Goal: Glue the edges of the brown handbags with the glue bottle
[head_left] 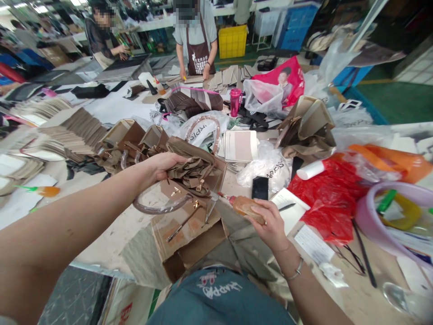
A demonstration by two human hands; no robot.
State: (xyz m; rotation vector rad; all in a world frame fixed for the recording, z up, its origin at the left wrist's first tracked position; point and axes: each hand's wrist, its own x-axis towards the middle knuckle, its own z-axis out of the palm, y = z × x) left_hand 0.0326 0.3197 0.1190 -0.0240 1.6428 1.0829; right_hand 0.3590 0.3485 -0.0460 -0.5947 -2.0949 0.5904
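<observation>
My left hand (165,164) is closed on the folded top of a taupe leather handbag (198,169) that lies on the table in front of me. The bag has gold fittings and a handle wrapped in clear plastic (158,205). My right hand (269,223) grips a small glue squeeze bottle (245,206) with brownish contents, its red-tipped nozzle pointing left toward the bag's side. A bracelet sits on my right wrist.
More taupe bags (125,137) and stacks of cut panels (72,131) lie at the left. A black phone (260,187), red plastic bag (324,194), lilac basin (395,216) and pink tumbler (235,101) are to the right. Two other people work at the far end.
</observation>
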